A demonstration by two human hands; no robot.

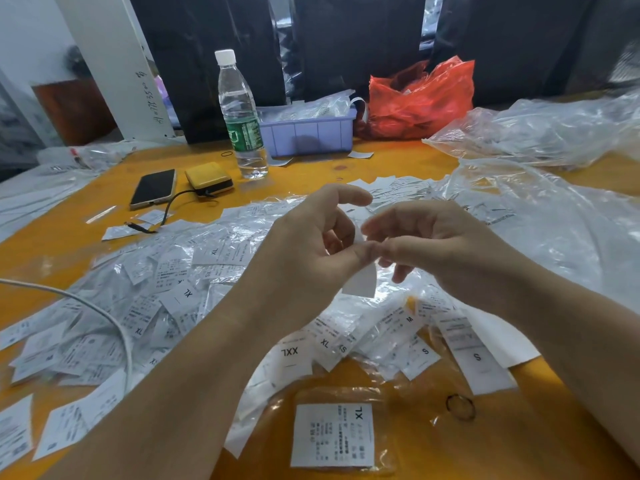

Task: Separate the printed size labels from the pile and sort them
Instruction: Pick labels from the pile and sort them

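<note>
A: Hands first, head view, how many are busy?

B: Two. The left hand (311, 251) and the right hand (426, 244) meet above the middle of the orange surface (398, 164), both pinching one white label (360, 282) that hangs between their fingertips.

A: Where are the rest of the labels?

B: A loose pile of labels (166, 289) mixed with clear wrappers spreads from the left edge to the centre. One XL label (333, 435) lies alone by the near edge in a clear sleeve. Just beyond it I read one XXL label (290, 355) and two marked S; the smaller prints I cannot tell.

A: Far edge?

B: One water bottle (240, 116), one purple bin (308, 131), one red bag (420, 98), one phone (154, 188), one yellow power bank (209, 178).
</note>
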